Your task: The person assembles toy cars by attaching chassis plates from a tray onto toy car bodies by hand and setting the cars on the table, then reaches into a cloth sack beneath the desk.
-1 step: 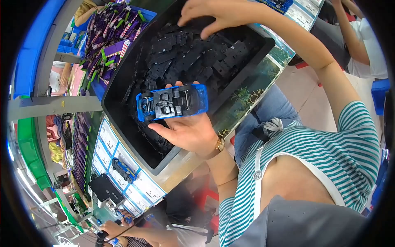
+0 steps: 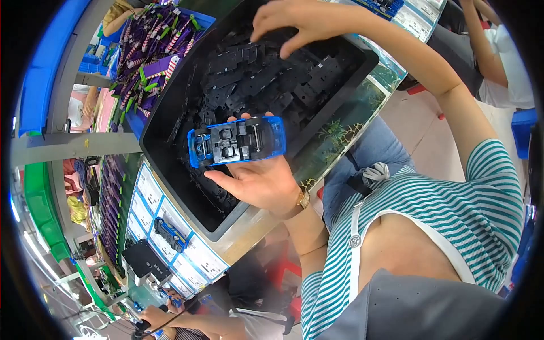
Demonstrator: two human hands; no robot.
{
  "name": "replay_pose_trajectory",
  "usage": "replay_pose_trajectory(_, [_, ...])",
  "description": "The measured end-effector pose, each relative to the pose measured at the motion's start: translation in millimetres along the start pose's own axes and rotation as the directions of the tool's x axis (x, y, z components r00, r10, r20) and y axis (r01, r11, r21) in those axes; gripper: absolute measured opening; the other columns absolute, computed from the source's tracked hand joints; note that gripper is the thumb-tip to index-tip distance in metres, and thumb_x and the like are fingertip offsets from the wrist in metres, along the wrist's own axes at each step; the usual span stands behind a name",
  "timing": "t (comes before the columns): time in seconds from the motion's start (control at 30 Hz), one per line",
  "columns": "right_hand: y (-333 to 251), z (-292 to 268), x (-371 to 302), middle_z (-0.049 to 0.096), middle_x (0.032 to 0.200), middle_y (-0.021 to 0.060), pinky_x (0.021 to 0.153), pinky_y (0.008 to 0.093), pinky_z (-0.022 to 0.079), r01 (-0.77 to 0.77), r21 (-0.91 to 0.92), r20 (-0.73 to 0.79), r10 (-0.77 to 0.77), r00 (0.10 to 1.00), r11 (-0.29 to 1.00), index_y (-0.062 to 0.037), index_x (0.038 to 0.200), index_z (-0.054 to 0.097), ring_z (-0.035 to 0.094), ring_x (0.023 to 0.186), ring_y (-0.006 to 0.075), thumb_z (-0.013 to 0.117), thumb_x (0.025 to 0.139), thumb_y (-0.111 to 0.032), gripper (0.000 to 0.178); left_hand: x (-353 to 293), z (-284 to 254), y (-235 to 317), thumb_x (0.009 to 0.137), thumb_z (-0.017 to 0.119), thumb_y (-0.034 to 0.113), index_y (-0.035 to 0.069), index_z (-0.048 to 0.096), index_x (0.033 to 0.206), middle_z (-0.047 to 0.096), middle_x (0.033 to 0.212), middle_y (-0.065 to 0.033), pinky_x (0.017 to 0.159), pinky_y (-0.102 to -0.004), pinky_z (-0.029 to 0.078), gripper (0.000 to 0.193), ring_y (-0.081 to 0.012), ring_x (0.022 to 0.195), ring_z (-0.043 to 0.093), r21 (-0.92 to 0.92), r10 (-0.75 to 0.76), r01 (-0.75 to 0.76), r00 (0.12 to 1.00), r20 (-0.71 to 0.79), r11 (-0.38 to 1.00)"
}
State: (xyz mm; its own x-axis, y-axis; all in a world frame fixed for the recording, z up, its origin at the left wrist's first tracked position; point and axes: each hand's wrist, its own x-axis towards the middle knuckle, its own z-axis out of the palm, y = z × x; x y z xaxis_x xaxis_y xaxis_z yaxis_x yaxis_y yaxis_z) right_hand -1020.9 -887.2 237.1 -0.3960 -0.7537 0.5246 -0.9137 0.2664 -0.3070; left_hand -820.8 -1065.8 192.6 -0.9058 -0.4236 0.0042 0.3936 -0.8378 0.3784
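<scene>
My left hand [image 2: 263, 184], palm up, holds a blue toy car [image 2: 237, 141] upside down. Its fingers curl behind the far side and the thumb lies along the near side. The black underside and wheels of the car face up. My right hand [image 2: 303, 25] hovers over the far part of a large black bin [image 2: 152, 136], its fingers apart and slightly bent, with nothing visible in it. Beneath it lie many flat black plastic parts [image 2: 249, 79], heaped in the bin.
Left of the bin, a blue crate holds purple, green and striped pieces [image 2: 150, 62]. Printed sheets [image 2: 198, 266] cover the table nearby, with another blue toy car [image 2: 170, 234] and a black box [image 2: 145, 262] on them. A co-worker's arm [image 2: 198, 322] shows at the bottom.
My right hand has shifted slightly right over the bin. My left hand and the toy car have stayed almost still.
</scene>
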Motion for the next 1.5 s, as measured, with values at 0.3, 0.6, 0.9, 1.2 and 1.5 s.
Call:
replay_pose_trajectory(0.3, [-12,43,-5,0.061,0.111,0.0144,0.087,0.0399,0.048,-0.082,-0.141,0.236,0.114,0.965,0.987,-0.0045,0.120,0.059,0.059,0.103,0.0321,0.069,0.081,-0.042,0.055,-2,-3,-3,0.095,0.036,0.061,0.009,0.045,0.137,0.053,0.128,-0.0164,0.101,-0.0574,0.037,0.068,-0.0345,0.115,0.053,0.018,0.118,-0.117,0.992,-0.045,0.993])
replay_pose_trajectory(0.6, [-22,45,3,0.060,0.100,0.0143,0.083,0.0389,0.049,-0.149,-0.090,0.361,0.172,0.917,0.985,-0.0020,0.113,0.063,0.059,0.097,0.0327,0.067,0.083,-0.043,0.051,-3,-4,-3,0.095,0.032,0.061,0.009,0.042,0.139,0.053,0.128,-0.0166,0.100,-0.0561,0.039,0.068,-0.0340,0.115,0.053,0.011,0.107,-0.106,0.994,-0.025,0.994])
replay_pose_trajectory(0.9, [-18,-2,11,0.058,0.093,0.0112,0.080,0.0384,0.047,0.117,-0.064,0.145,-0.107,0.984,0.991,-0.0016,0.106,0.066,0.058,0.090,0.0301,0.072,0.079,-0.030,0.039,-1,-5,-4,0.096,0.032,0.060,0.009,0.042,0.138,0.053,0.128,-0.0166,0.100,-0.0558,0.039,0.068,-0.0337,0.114,0.053,-0.003,0.097,-0.097,0.995,-0.023,0.995])
replay_pose_trajectory(1.2, [11,-10,19,0.057,0.105,0.0179,0.083,0.0422,0.046,0.137,-0.189,0.293,-0.078,0.953,0.972,-0.0039,0.121,0.058,0.055,0.099,0.0349,0.056,0.089,-0.017,0.034,-1,-5,-5,0.096,0.033,0.059,0.009,0.043,0.138,0.053,0.128,-0.0164,0.101,-0.0555,0.039,0.067,-0.0338,0.114,0.053,0.043,0.120,-0.117,0.992,-0.051,0.992])
replay_pose_trajectory(1.5, [-13,40,4,0.064,0.085,0.0124,0.071,0.0388,0.053,-0.342,-0.550,0.173,0.504,0.846,0.762,-0.0013,0.097,0.064,0.065,0.085,0.0329,0.061,0.085,-0.049,0.049,4,2,-7,0.095,0.033,0.061,0.007,0.045,0.136,0.054,0.126,-0.0173,0.101,-0.0533,0.040,0.069,-0.0348,0.114,0.053,0.072,0.061,-0.059,0.998,-0.033,0.996])
